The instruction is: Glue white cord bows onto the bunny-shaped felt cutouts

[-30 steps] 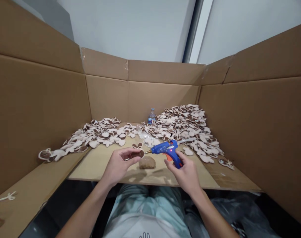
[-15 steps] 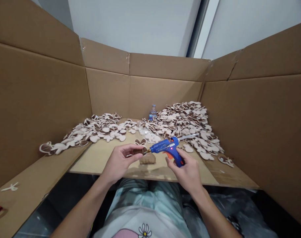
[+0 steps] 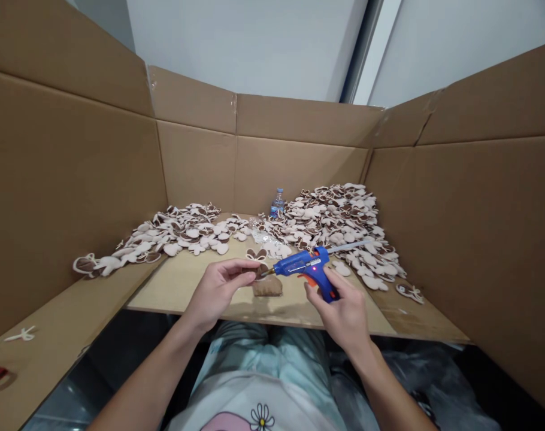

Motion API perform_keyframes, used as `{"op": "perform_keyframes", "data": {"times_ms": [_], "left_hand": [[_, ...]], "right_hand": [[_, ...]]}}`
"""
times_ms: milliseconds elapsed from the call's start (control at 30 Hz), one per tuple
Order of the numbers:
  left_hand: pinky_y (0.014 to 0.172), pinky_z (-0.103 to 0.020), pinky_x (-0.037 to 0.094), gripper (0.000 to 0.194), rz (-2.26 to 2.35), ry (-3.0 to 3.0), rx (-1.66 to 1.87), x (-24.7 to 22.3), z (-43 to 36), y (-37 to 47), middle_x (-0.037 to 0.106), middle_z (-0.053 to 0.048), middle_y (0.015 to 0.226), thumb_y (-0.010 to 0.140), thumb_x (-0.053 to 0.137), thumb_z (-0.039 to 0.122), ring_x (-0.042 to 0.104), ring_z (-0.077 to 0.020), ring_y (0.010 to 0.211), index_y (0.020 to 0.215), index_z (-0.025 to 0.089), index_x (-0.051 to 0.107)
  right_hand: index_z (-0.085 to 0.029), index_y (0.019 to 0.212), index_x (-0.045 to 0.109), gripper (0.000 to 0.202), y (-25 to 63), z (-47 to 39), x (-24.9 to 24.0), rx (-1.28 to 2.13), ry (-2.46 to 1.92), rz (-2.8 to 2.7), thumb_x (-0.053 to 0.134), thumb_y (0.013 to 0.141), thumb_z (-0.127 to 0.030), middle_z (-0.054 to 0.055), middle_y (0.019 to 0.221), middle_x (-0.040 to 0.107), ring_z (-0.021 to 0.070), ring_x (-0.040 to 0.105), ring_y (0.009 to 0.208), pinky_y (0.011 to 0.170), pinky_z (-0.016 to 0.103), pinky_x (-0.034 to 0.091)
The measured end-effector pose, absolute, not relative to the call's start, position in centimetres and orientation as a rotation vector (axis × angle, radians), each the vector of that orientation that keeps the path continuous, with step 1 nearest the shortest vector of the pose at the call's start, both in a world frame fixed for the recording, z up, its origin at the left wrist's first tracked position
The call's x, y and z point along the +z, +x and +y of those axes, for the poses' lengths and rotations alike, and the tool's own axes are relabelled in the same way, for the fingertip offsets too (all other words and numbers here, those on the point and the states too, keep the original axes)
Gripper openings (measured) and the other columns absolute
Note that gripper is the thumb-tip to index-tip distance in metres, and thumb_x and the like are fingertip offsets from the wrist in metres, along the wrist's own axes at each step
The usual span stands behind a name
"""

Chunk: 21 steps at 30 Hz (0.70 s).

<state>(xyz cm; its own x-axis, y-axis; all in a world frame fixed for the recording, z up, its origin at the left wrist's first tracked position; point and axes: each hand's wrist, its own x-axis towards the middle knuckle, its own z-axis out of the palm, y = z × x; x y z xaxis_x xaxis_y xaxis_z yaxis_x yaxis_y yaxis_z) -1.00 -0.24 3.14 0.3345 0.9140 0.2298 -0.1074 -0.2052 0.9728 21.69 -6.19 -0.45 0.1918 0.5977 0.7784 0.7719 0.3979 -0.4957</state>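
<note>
Glue gun (image 3: 305, 267) sits clamped in my right hand (image 3: 344, 311), nozzle touching the small brown piece (image 3: 253, 273) pinched in my left hand's (image 3: 218, 290) grip above the desk (image 3: 178, 287); piles of cutouts (image 3: 339, 221) lie far behind.

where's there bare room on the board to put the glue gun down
Bare board lies left of the left hand, below the left pile. A smaller patch sits right of the right hand, toward the near edge. The back is crowded: right pile, bottle, plastic wrap. The glue gun and brown lump fill the middle.
</note>
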Motion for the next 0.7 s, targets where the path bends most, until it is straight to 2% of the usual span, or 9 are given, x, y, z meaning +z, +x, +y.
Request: {"op": "perform_keyframes", "data": {"times_ms": [700], "left_hand": [[0.085, -0.03, 0.052, 0.018, 0.778, 1.436, 1.128, 2.99, -0.06, -1.03, 0.078, -0.003, 0.095, 0.075, 0.074, 0.019, 0.071, -0.0171, 0.086, 0.092, 0.021, 0.076]], "right_hand": [[-0.01, 0.097, 0.071, 0.027, 21.93, -5.97, -0.79, -0.287, -1.299, -1.476, 0.064, 0.081, -0.031, 0.013, 0.089, 0.074, 0.0219, 0.069, 0.073, 0.063, 0.029, 0.055]]}}
